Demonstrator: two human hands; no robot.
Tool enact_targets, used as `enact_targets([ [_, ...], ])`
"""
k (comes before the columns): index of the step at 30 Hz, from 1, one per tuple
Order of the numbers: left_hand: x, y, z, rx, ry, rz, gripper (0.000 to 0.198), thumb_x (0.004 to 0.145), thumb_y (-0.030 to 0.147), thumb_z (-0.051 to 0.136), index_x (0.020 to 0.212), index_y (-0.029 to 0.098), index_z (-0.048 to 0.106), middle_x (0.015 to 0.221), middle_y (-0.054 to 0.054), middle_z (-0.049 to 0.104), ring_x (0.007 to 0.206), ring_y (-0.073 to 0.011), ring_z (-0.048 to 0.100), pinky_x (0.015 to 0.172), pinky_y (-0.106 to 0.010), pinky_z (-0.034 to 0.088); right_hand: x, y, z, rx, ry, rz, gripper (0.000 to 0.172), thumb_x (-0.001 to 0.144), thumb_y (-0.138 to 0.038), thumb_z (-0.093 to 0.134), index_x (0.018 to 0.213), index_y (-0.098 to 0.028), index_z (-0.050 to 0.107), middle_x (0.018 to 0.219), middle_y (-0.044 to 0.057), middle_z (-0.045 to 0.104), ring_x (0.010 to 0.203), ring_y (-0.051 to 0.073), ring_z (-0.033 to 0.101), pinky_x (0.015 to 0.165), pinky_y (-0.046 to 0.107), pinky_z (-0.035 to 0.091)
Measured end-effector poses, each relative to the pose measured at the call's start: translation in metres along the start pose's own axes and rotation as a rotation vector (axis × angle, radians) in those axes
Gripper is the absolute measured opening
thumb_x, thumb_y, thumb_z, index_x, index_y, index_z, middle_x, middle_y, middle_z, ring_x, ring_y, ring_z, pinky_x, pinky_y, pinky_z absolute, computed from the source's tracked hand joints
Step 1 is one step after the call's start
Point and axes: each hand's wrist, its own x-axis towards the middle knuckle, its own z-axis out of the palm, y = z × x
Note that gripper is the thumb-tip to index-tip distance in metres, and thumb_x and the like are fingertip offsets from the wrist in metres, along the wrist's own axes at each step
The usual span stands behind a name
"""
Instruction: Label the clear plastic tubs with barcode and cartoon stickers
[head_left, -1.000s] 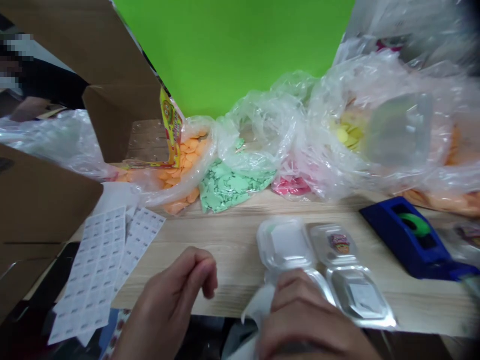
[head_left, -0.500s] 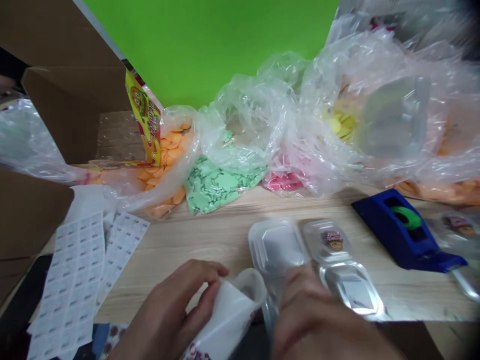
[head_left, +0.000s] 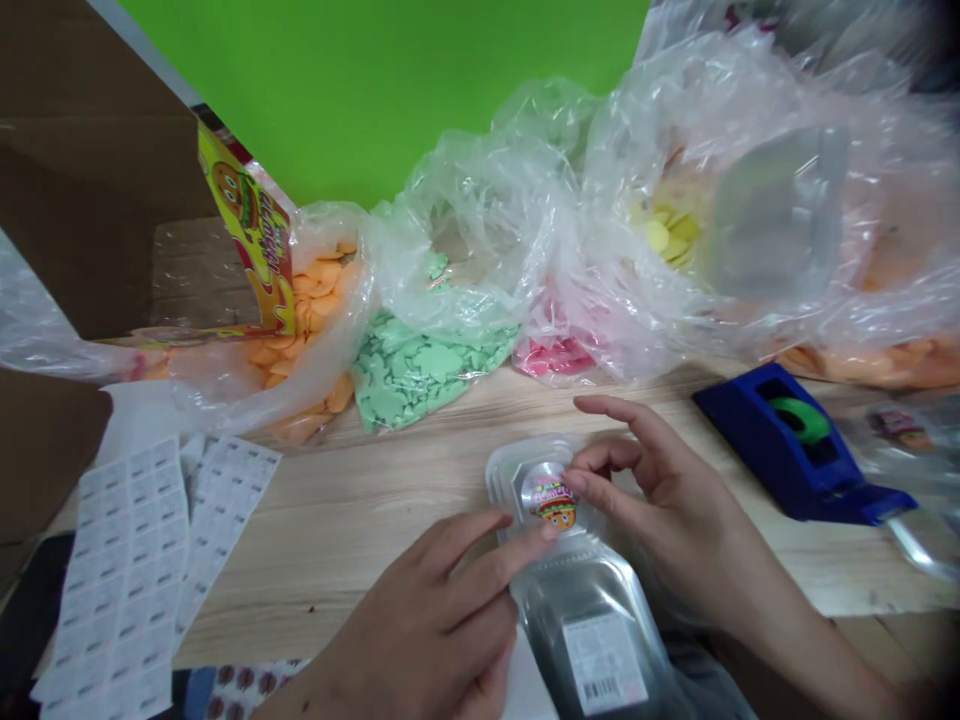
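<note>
A clear plastic clamshell box lies open at the table's front edge, with a white barcode label in its lower half. On its upper half is a round burger-picture sticker. My right hand pinches the sticker's right edge between thumb and forefinger, the other fingers raised. My left hand touches the sticker's lower edge with an outstretched finger. Its remaining fingers are curled over a white roll of stickers, mostly hidden beneath the hand.
A blue tape dispenser stands right. Plastic bags of orange pieces, green pieces, pink pieces and yellow pieces line the back. Label sheets lie left, beside a cardboard box.
My right hand has risen from the front edge to the lid, where a sticker now shows. My left hand has moved right with the roll. The neighbouring open clamshell is no longer clearly visible.
</note>
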Motion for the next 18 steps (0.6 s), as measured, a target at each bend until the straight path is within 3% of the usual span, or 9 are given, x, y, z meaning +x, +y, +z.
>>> enact_targets([
  [4, 0.008, -0.002, 0.0, -0.012, -0.119, -0.06, 0.016, 0.072, 0.007, 0.052, 0.079, 0.018, 0.062, 0.127, 0.0, 0.057, 0.113, -0.0217, 0.051, 0.095, -0.032, 0.046, -0.005, 0.002, 0.01, -0.507, 0.111, -0.269, 0.04, 0.085, -0.021, 0.054, 0.123, -0.025, 0.044, 0.077, 0.001, 0.059, 0.074, 0.019, 0.057, 0.072, 0.04, 0.048],
  [6, 0.011, -0.002, -0.002, -0.043, -0.123, -0.074, 0.016, 0.072, 0.007, 0.053, 0.079, 0.019, 0.061, 0.123, -0.001, 0.061, 0.109, -0.0213, 0.053, 0.094, -0.032, 0.046, -0.007, 0.005, 0.014, -0.726, 0.179, -0.319, 0.043, 0.085, -0.026, 0.055, 0.126, -0.02, 0.042, 0.087, 0.007, 0.058, 0.08, 0.024, 0.056, 0.071, 0.045, 0.047],
  [9, 0.013, -0.002, -0.006, -0.135, -0.069, -0.134, 0.015, 0.074, 0.006, 0.05, 0.077, 0.02, 0.058, 0.117, -0.004, 0.063, 0.109, -0.0199, 0.053, 0.093, -0.032, 0.045, -0.011, 0.011, 0.016, -0.707, 0.149, -0.169, 0.051, 0.086, -0.04, 0.052, 0.129, -0.013, 0.039, 0.102, 0.014, 0.054, 0.09, 0.025, 0.056, 0.069, 0.041, 0.051],
  [11, 0.014, -0.003, -0.008, -0.146, -0.051, -0.265, 0.016, 0.077, 0.006, 0.046, 0.076, 0.02, 0.055, 0.127, -0.007, 0.054, 0.118, -0.0213, 0.047, 0.095, -0.036, 0.044, -0.014, 0.014, 0.015, -0.651, 0.082, -0.094, 0.049, 0.088, -0.044, 0.047, 0.125, -0.013, 0.043, 0.103, 0.014, 0.055, 0.091, 0.025, 0.057, 0.069, 0.04, 0.052],
  [14, 0.014, -0.006, -0.006, -0.131, -0.093, -0.391, 0.015, 0.083, 0.008, 0.042, 0.079, 0.02, 0.052, 0.142, -0.009, 0.036, 0.131, -0.0233, 0.033, 0.097, -0.04, 0.042, -0.018, 0.015, 0.015, -0.632, 0.076, -0.099, 0.045, 0.088, -0.044, 0.047, 0.121, -0.014, 0.047, 0.1, 0.012, 0.056, 0.09, 0.024, 0.058, 0.071, 0.041, 0.052],
  [18, 0.012, -0.006, -0.004, -0.113, -0.089, -0.374, 0.015, 0.083, 0.008, 0.042, 0.082, 0.02, 0.051, 0.14, -0.009, 0.038, 0.131, -0.0226, 0.034, 0.1, -0.04, 0.039, -0.025, 0.01, 0.018, -0.563, 0.144, -0.128, 0.041, 0.085, -0.037, 0.053, 0.12, -0.017, 0.047, 0.103, 0.01, 0.055, 0.091, 0.023, 0.057, 0.073, 0.039, 0.051],
])
